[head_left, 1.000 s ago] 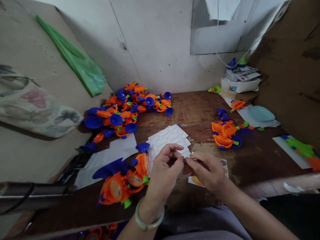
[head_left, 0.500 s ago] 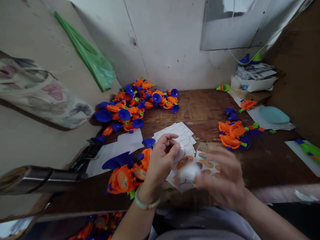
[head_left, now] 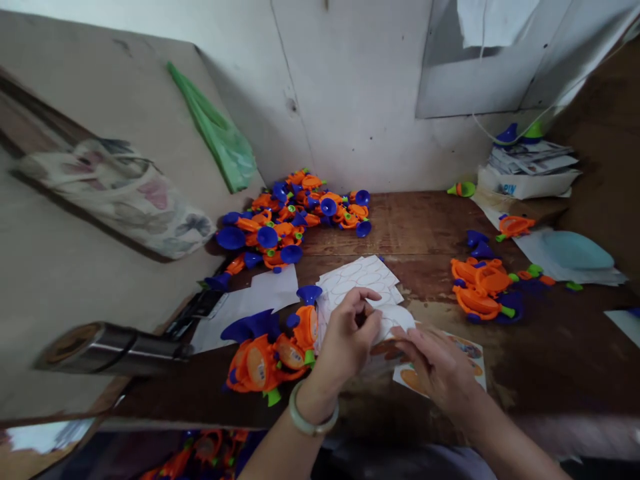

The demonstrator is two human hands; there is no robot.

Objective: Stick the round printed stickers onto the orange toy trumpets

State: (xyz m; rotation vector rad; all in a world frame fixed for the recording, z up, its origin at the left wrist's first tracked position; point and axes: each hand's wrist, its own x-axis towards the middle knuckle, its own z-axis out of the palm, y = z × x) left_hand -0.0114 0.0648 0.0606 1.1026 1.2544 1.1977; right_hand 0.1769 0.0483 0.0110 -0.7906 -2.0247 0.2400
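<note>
Between my hands a sheet of oval stickers [head_left: 391,321] is bent upward, its white backing showing. My left hand [head_left: 350,330], with a pale bangle at the wrist, pinches the sheet's left part. On its right edge the fingers of my right hand [head_left: 436,357] are closed. Partly under the right hand lies another sheet with printed orange oval stickers [head_left: 473,350]. Behind the left hand is a stack of white sheets with oval outlines [head_left: 357,275]. Left of that hand sit orange toy trumpets [head_left: 255,363] with blue bells and oval labels.
A heap of toy trumpets [head_left: 285,223] stands at the back left, a smaller group [head_left: 480,287] at the right. A steel flask [head_left: 115,350] is at the left edge. Papers with a light-blue lid-like piece [head_left: 577,250] lie far right. A green bag [head_left: 220,143] hangs on the wall.
My right hand, blurred and apart from the left before, has come in against the sheet. The sheet, flatter earlier, is now curled up between both hands. The whole view has shifted slightly.
</note>
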